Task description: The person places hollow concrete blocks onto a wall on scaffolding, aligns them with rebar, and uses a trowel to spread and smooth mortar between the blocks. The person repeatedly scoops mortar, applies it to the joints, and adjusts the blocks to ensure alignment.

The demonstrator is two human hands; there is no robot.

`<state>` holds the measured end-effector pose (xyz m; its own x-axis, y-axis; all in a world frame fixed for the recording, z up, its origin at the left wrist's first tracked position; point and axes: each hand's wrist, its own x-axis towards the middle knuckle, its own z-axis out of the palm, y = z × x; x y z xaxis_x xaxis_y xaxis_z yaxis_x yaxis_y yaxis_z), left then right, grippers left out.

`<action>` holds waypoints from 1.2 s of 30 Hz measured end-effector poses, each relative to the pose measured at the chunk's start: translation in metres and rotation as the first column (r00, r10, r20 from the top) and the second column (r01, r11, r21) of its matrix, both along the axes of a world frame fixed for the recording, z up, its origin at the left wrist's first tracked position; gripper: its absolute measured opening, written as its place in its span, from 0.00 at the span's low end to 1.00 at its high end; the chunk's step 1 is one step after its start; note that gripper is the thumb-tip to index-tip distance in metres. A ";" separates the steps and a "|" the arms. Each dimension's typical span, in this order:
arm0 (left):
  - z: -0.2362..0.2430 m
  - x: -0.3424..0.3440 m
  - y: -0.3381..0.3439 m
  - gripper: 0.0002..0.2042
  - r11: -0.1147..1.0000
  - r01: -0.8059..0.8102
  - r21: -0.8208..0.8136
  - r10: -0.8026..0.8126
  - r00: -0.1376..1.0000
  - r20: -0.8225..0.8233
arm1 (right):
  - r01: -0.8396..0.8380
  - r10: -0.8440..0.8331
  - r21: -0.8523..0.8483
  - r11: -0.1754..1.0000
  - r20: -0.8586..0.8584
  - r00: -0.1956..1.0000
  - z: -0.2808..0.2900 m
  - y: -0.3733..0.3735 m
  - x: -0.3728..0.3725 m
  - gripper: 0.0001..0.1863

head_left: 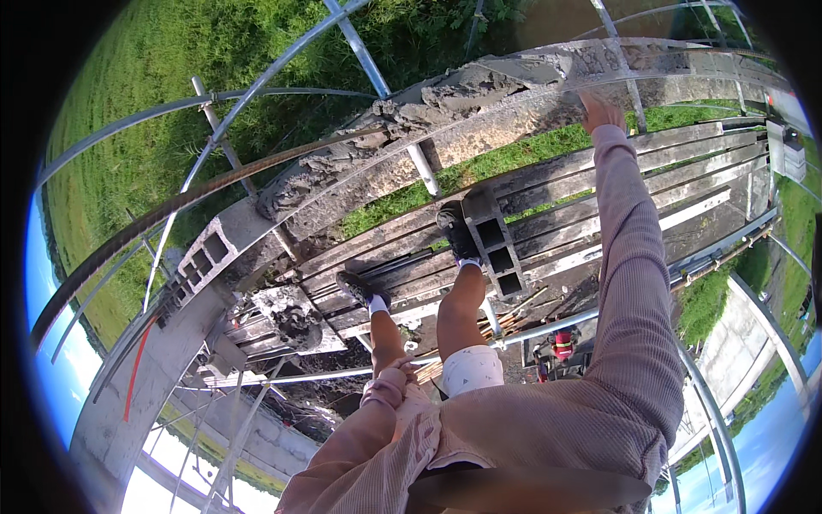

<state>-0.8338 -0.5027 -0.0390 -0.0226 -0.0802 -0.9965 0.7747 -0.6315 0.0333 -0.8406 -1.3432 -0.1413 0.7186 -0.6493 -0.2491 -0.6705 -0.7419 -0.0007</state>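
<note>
My right hand point(603, 114) reaches far out to the block wall point(514, 124), at its mortar-topped upper edge. Its fingers are blurred against the grey concrete, so I cannot make out whether they hold anything. Wet grey mortar point(467, 92) lies in rough lumps along the wall top. A thin straight line runs along the wall close to this hand. My left hand point(402, 370) hangs low beside my thigh, by the shorts, its fingers mostly hidden. A hollow concrete block point(492, 242) stands on the planks against my right shoe point(456, 230).
I stand on a scaffold of wooden planks point(582, 206). A mortar board point(295, 317) with a dark heap lies left of my feet. Metal poles point(364, 51) and a rusty rebar point(188, 195) cross the view. Below, a person in red point(562, 345) is visible. Grass lies beyond the wall.
</note>
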 end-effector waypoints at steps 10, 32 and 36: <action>-0.060 0.026 -0.009 0.18 0.966 -0.226 -0.127 0.177 0.933 -0.315 | 0.615 -0.627 0.352 0.705 -0.095 0.773 0.048 0.244 -0.085 0.22; 0.020 0.085 0.152 0.54 0.925 -0.109 0.364 -0.053 0.911 0.409 | -0.590 0.844 0.613 0.526 -0.292 0.449 -0.016 0.802 0.340 0.28; 0.012 0.097 0.194 0.58 0.931 -0.278 0.235 0.184 0.916 0.357 | -0.685 0.949 0.661 0.305 -0.267 0.166 -0.090 1.055 0.453 0.24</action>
